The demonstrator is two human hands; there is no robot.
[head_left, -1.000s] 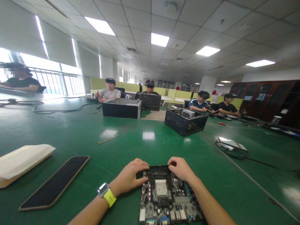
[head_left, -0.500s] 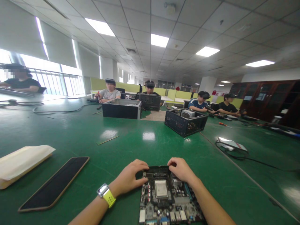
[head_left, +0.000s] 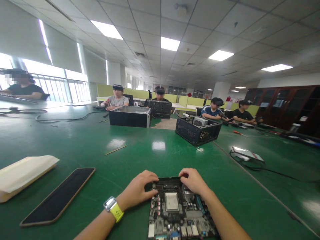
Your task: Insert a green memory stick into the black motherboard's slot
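Observation:
A motherboard [head_left: 180,213] lies on the green table [head_left: 135,166] right in front of me, with a square silver processor [head_left: 172,202] near its upper middle. My left hand [head_left: 140,188], below a watch with a yellow strap [head_left: 113,208], grips the board's far left corner between thumb and fingers. At the far right part of the same edge, my right hand [head_left: 193,181] has its fingers curled onto a dark strip [head_left: 170,179] along the board's far edge. Its fingertips are partly hidden.
A dark mat [head_left: 60,195] and a cream packet [head_left: 25,173] lie at left. Two computer cases [head_left: 130,116] [head_left: 197,130] stand farther back. A cabled device [head_left: 247,155] and a screwdriver [head_left: 240,133] are at right. Several people sit around the table.

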